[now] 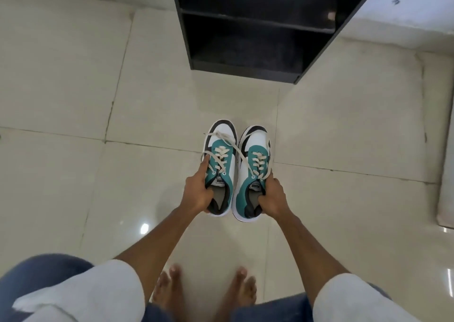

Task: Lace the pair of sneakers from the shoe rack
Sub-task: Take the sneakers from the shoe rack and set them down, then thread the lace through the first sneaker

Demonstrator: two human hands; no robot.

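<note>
Two teal, white and black sneakers sit side by side in the middle of the view, toes pointing away from me. My left hand [197, 191] grips the left sneaker [224, 149] at its collar, index finger stretched along its side. My right hand [274, 197] holds the right sneaker [255, 157] at its collar. Cream laces run partway through the eyelets of both shoes; loose ends trail over the left sneaker's toe. I cannot tell whether the shoes touch the floor.
A black shoe rack [248, 24] with bare shelves stands just beyond the sneakers. Glossy cream floor tiles [73, 100] spread all around. My bare feet [204, 289] are below the shoes. A white wall base [417, 9] runs at the right.
</note>
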